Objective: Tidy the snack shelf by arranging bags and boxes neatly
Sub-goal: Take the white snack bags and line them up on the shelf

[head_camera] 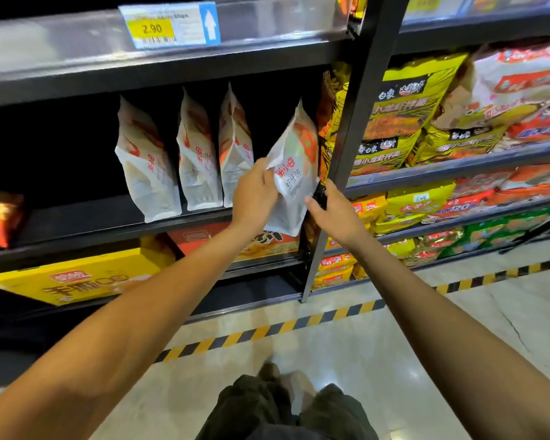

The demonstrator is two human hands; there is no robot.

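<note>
- White bag tilted, top leaning right toward black post; three upright bags stand left of the post
- Left hand grips its left edge; right hand fingers curled at its lower right, just beside post

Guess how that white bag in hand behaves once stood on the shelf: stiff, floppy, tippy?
White bag probably light: the left hand pinches one edge. Likely crinkly, semi-stiff film. Three bags on the shelf lean, so probably tippy.

The snack bags are white with orange-red print. The box is yellow. Black-and-yellow striped tape crosses the pale floor.
</note>
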